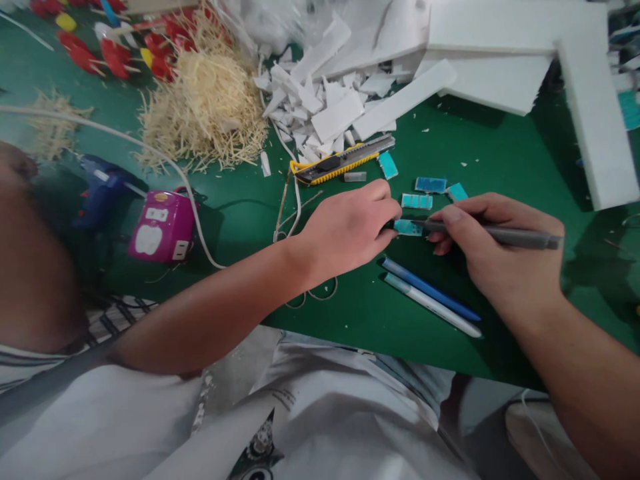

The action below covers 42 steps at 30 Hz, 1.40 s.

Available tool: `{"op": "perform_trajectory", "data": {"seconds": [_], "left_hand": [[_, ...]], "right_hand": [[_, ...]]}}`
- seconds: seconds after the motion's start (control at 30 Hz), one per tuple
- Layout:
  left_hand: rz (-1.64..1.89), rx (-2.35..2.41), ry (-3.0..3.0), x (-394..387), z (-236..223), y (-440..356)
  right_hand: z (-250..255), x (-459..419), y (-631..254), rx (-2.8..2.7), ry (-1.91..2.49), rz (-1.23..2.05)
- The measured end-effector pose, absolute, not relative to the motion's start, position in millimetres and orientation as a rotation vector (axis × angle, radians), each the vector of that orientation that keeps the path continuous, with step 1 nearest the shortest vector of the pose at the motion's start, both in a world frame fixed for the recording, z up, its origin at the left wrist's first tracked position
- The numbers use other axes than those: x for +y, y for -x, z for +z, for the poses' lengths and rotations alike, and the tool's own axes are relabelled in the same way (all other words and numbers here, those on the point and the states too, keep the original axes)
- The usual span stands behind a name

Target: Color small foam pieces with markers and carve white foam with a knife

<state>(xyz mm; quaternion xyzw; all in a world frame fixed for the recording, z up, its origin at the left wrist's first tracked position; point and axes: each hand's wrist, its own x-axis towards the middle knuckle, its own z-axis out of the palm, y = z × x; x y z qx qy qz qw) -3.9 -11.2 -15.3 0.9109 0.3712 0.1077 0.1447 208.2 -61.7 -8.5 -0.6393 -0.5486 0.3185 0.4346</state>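
My right hand (493, 250) is closed around a dark grey marker pen (520, 237). Its tip meets a small turquoise foam piece (409, 228), which the fingertips of my left hand (350, 223) pinch at its left end. Just beyond lie a blue-painted piece (431, 185), a striped turquoise piece (417, 201) and two plain turquoise ones, one of them (387, 165) beside a yellow box cutter (345, 160). Nearer to me, a blue pen (433, 289) and a white pen with a turquoise end (433, 305) rest side by side on the green table.
White foam scraps (330, 107) are heaped at the back, with larger foam boards (490, 40) to the right. Left of them sits a pile of wood shavings (210, 100). A pink power socket (164, 227), a blue glue gun (103, 187) and another person's arm (35, 267) are at left.
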Motion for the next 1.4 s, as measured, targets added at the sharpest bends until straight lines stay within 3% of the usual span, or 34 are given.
{"op": "perform_trajectory", "data": {"seconds": [1.4], "left_hand": [[0.267,1.061,-2.616,-12.7,-13.4,1.1]], "right_hand": [[-6.2,-64.9,-205.2,-1.336,1.595,0.824]]}}
